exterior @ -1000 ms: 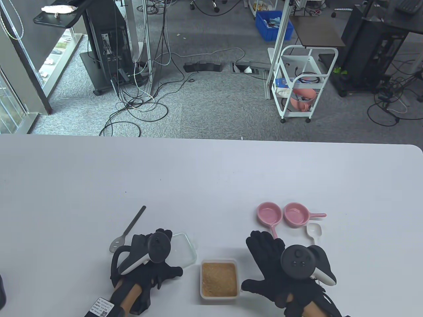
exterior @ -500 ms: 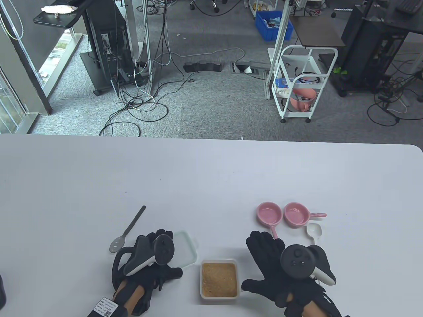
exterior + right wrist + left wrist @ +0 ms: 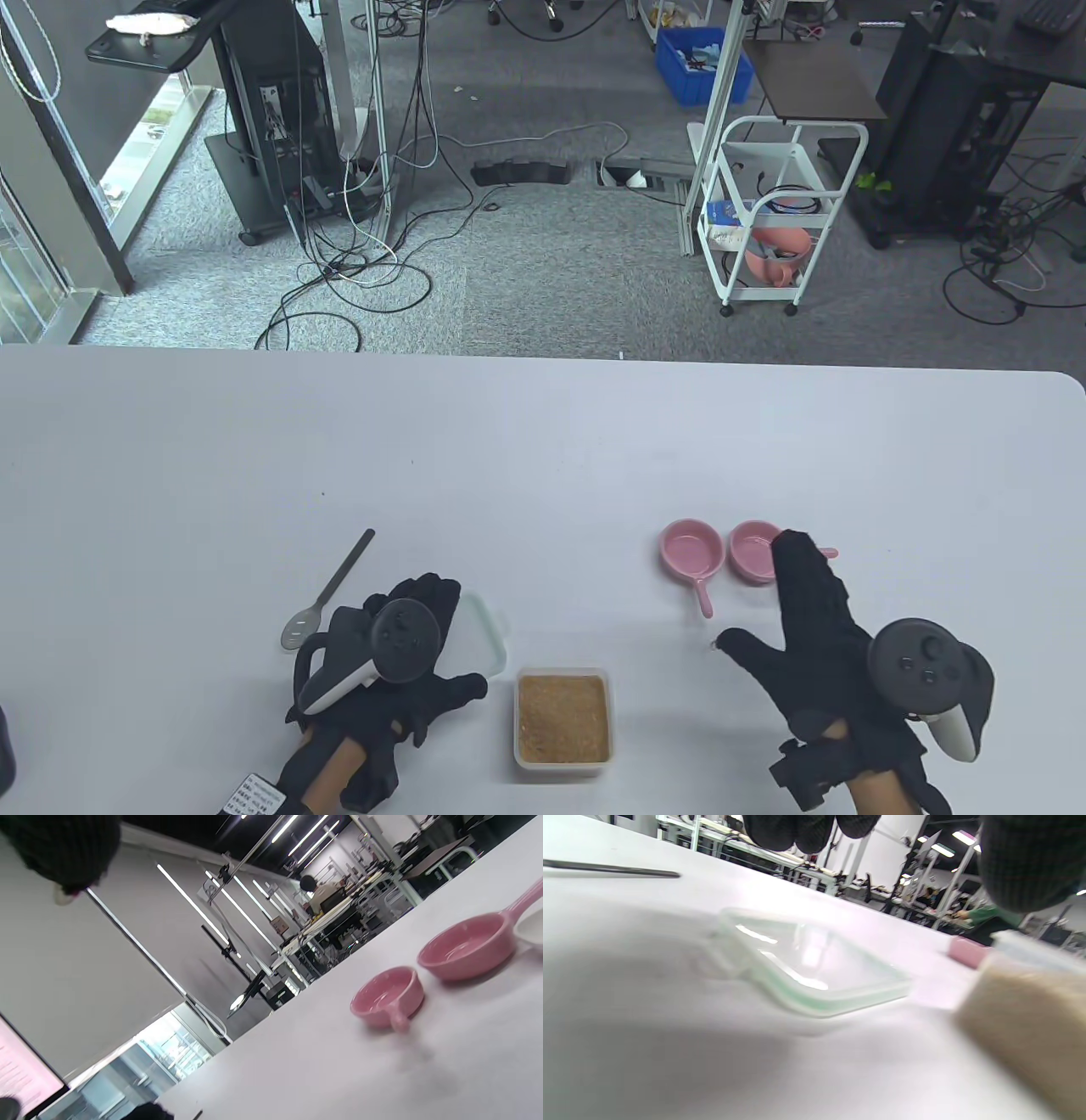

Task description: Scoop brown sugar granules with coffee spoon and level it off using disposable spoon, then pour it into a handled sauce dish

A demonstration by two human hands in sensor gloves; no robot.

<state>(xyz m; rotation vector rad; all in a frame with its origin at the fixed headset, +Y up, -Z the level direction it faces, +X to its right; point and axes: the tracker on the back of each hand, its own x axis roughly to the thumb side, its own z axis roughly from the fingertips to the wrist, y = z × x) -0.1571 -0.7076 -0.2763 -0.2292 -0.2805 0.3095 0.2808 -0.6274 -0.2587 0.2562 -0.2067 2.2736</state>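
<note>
A clear container of brown sugar (image 3: 562, 717) stands open near the table's front edge. The metal coffee spoon (image 3: 327, 594) lies to its left, just beyond my left hand (image 3: 424, 598). That hand lies flat with relaxed fingers over the clear lid (image 3: 484, 632) and holds nothing. Two pink handled sauce dishes (image 3: 693, 548) (image 3: 751, 550) sit side by side on the right. My right hand (image 3: 802, 569) stretches out with straight fingers past the right dish and hides the white disposable spoon in the table view. The right wrist view shows that spoon (image 3: 530, 927) beside the dishes (image 3: 388, 997).
The white table (image 3: 543, 458) runs far back to its edge. The left wrist view shows the lid (image 3: 806, 963) flat on the table, the sugar container (image 3: 1031, 1014) to its right and the spoon handle (image 3: 611, 869) behind.
My right hand has moved right and forward, from beside the sugar container to over the disposable spoon and right dish. The left hand has shifted slightly over the lid.
</note>
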